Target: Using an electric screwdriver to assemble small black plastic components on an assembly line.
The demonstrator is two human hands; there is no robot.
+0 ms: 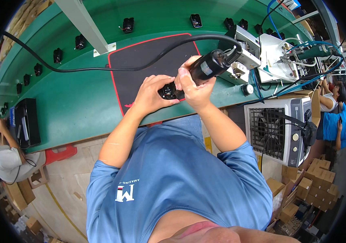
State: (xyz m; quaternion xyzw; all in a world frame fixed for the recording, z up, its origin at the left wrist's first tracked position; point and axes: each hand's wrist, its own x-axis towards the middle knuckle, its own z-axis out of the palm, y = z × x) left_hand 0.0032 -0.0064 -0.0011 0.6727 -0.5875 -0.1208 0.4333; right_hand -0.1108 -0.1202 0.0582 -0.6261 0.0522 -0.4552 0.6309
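Observation:
My left hand [152,94] holds a small black plastic housing [167,91] with parts showing inside, down near the front of a black mat with a red border [134,56]. My right hand [197,90] is wrapped around a black corded electric screwdriver [203,69], tilted so its lower end points at the housing. Fingers hide the screwdriver's tip, so whether it touches the housing cannot be seen. The tool's thick black cable [148,64] loops from its top across the mat to the left.
Several small black units, one being a black housing [128,25], line the green strip behind the bench [75,97]. A metal post [81,24] rises at back left. Boxed equipment [241,48] and tubing stand right, above an air cooler [268,129]. Other people work at both sides.

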